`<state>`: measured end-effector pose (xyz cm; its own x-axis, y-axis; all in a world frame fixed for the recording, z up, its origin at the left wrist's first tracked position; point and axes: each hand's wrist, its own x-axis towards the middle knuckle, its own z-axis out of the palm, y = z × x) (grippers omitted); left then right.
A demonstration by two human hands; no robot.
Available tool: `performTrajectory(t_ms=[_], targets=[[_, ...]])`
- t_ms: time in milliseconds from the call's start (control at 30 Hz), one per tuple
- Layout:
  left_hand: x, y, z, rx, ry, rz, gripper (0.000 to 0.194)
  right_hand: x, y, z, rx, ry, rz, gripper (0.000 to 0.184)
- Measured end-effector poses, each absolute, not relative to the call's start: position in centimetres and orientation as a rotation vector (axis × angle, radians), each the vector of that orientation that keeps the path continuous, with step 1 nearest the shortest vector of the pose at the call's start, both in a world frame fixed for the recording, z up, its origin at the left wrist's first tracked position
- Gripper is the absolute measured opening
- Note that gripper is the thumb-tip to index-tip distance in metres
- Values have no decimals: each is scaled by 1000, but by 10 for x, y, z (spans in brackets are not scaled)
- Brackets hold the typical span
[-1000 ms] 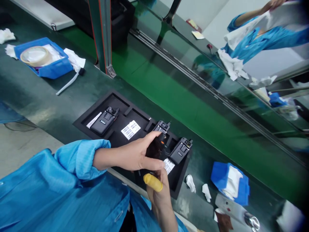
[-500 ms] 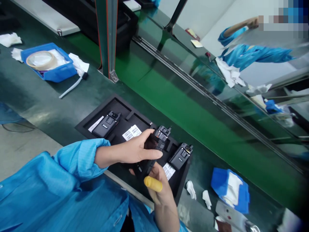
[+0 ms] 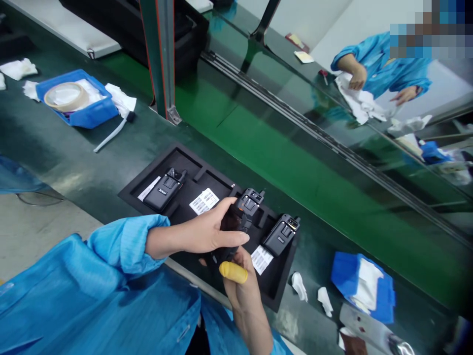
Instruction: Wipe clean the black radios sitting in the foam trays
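My left hand [image 3: 212, 230] is closed over the top of a black handheld radio [image 3: 231, 221], its thumb lying across the front. From below, my right hand [image 3: 242, 283] grips the same radio's lower end; a yellow finger cot [image 3: 233, 272] covers one fingertip. Much of the radio is hidden by the fingers. Beneath my hands lies a black foam tray [image 3: 280, 293]. In it are a radio at the left [image 3: 164, 190], one at the middle [image 3: 254, 198] just behind the held one, and one at the right [image 3: 282, 235]. White barcode labels [image 3: 204, 201] lie in the tray.
On the green bench [image 3: 111, 175] stand a blue bin with a tape roll [image 3: 92, 117] at left and another blue bin [image 3: 343, 271] at right. Crumpled tissues [image 3: 299, 286] and a brush [image 3: 113, 135] lie about. Behind a clear partition, a person in blue [image 3: 373, 54] handles white cloth.
My hands keep hold of the radio in nearly the same pose. The view has shifted slightly. Across the partition, the other person's hands have come down to the white cloth.
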<state>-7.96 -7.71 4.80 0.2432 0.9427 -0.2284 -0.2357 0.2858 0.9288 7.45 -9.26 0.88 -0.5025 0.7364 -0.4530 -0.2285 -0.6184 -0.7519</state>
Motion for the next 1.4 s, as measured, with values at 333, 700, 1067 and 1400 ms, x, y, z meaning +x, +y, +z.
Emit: performTrajectory(t_ms=[333,700,1067,1400], targets=[[-83,-81,49,1199,1114,930,76,81,-94,7,-1055,-826,2213,58],[-177,-123,34,1469,2411,412,82,91,-90,-40,-1030,-693,2081,43],[-188,-114,33,1314,2293,404,90,91,-96,-38,-1003,-779,2029,44],[-206,-123,44,797,1899,992,70,95,-94,-50,-960,-777,2106,43]])
